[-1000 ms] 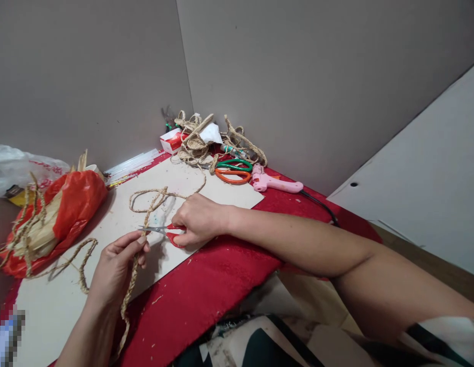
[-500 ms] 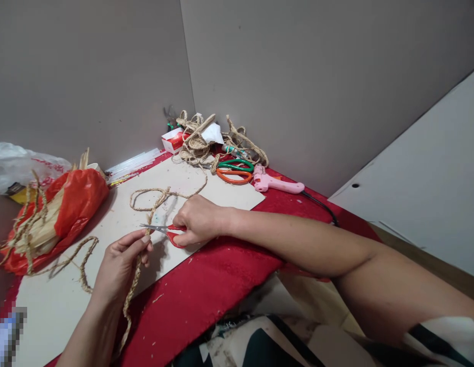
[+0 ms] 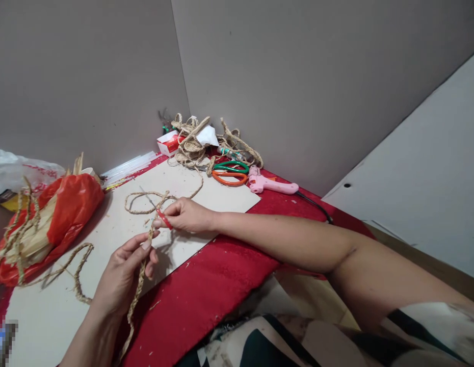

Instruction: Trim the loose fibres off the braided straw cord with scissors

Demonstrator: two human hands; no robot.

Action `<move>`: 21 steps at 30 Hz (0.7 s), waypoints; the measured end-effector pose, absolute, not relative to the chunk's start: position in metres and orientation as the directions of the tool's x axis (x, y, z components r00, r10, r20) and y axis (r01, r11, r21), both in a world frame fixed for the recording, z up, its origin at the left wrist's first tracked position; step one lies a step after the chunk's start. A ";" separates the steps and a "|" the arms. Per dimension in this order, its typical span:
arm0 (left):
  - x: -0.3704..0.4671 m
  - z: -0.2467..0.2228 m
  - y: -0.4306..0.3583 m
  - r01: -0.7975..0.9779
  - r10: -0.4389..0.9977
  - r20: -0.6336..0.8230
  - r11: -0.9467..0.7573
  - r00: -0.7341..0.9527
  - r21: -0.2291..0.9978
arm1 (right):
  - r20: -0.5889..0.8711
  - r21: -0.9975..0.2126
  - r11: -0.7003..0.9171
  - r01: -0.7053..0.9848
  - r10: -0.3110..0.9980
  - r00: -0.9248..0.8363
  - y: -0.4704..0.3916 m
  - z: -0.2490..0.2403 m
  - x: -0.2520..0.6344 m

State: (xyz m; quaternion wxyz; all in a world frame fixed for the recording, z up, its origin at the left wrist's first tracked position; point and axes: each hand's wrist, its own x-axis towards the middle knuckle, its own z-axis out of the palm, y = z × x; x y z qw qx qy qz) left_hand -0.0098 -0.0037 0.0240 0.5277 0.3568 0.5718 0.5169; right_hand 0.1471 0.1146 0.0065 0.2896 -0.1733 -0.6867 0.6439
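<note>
A braided straw rope (image 3: 136,300) is pinched between the thumb and fingers of my left hand (image 3: 132,260). From there it hangs down toward the table's front edge, while its other side runs up into a loop on the pale board. My right hand (image 3: 187,215) has its fingers closed round red-handled scissors (image 3: 163,218), whose thin blades point away to the upper left, past the rope. The thumb of that hand lies close to the rope, just above my left fingertips; whether it touches the rope I cannot tell.
A pale board (image 3: 221,214) lies on a red cloth (image 3: 206,285). Behind are a rope pile (image 3: 191,145), green and orange scissors handles (image 3: 230,178), and a pink glue gun (image 3: 273,184) with a black cord. At left sits a red bag (image 3: 76,204) of straw.
My right hand has turned, so the scissors now point away instead of across the rope, and the hand has come nearer the rope. My left hand keeps its pinch.
</note>
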 end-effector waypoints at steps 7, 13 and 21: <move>-0.004 0.014 -0.007 -0.157 0.959 -0.280 0.272 -0.031 0.949 | 0.096 -0.963 -0.125 -0.239 0.668 -0.738 0.103 0.010 0.144; -0.003 0.016 -0.005 -0.149 0.958 -0.282 0.272 -0.049 0.951 | 0.143 -0.950 -0.069 -0.303 0.770 -0.622 0.109 0.015 0.145; 0.008 0.026 -0.014 -0.122 0.939 -0.317 0.302 -0.136 0.946 | 0.154 -0.941 -0.070 -0.332 0.783 -0.602 0.113 0.012 0.141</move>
